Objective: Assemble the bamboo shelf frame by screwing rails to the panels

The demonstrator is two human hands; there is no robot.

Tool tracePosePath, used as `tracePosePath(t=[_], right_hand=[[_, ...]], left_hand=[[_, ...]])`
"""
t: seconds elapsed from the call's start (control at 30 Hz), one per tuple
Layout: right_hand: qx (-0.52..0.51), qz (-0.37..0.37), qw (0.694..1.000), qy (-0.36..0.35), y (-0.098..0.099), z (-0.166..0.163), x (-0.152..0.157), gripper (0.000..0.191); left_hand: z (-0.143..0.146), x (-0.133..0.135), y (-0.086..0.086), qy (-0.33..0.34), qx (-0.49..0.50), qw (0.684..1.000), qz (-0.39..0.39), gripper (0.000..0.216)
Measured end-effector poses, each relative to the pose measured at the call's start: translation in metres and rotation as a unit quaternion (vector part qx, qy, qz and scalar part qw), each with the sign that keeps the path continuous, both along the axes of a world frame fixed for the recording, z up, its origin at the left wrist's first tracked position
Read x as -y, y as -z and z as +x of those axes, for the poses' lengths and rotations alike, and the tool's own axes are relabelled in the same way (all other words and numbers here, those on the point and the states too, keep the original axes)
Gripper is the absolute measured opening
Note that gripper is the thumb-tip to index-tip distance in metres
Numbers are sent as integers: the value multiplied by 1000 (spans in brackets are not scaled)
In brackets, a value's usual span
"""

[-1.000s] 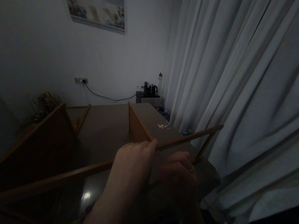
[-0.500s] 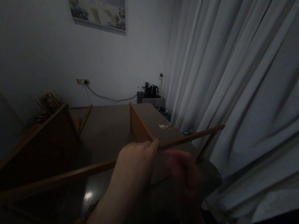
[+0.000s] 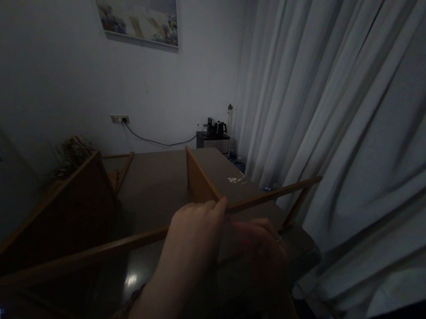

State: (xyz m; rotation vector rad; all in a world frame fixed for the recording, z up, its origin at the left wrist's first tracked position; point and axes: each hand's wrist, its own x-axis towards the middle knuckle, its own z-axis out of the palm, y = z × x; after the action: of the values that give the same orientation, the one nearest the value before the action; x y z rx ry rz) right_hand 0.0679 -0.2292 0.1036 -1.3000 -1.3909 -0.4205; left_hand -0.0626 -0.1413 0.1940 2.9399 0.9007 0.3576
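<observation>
Left hand (image 3: 198,229): grip clamped on wooden frame (image 3: 274,194) at its panel (image 3: 199,180) joint, above worktop (image 3: 151,176). Right hand (image 3: 266,248) just below, blurred; can't tell its grip. Looks like joint work; next move calls for steady left hold.

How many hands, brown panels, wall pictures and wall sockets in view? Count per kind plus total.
Hands: 2 (left hand, right hand)
Brown panels: 2 (left panel, middle panel)
Wall pictures: 1 (landscape-format picture)
Wall sockets: 1 (socket plate)
Total: 6

Pale curtains (image 3: 333,96) hang beside a dim wall (image 3: 54,64).
</observation>
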Motion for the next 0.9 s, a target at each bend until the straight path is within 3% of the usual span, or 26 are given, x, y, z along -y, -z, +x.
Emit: tracePosePath(t=[0.13,0.23,0.43,0.57,0.73,0.8,0.9], right_hand=[[112,62,983,131,-9,13,5,14],[143,89,972,166,-14,16,10,9],[155,27,980,121,-17,5,7,31],[-10,-69,997,46,-15,-5,1,36],[-195,-184,959,-90,-13,-12,1,41],[-190,-167,964,-85,-9,-11,1,39],[-88,-50,995,-10,-3,-6,-3,27]], left_hand=[[2,0,1,-1,6,1000,19,37],[3,-1,2,-4,11,1000,20,34],[3,0,0,-8,1,1000,23,33],[2,2,-3,-7,5,1000,23,35],[1,2,-4,7,-25,999,35,41],[1,2,-4,8,-24,999,38,41],[2,2,-5,5,-28,999,35,40]])
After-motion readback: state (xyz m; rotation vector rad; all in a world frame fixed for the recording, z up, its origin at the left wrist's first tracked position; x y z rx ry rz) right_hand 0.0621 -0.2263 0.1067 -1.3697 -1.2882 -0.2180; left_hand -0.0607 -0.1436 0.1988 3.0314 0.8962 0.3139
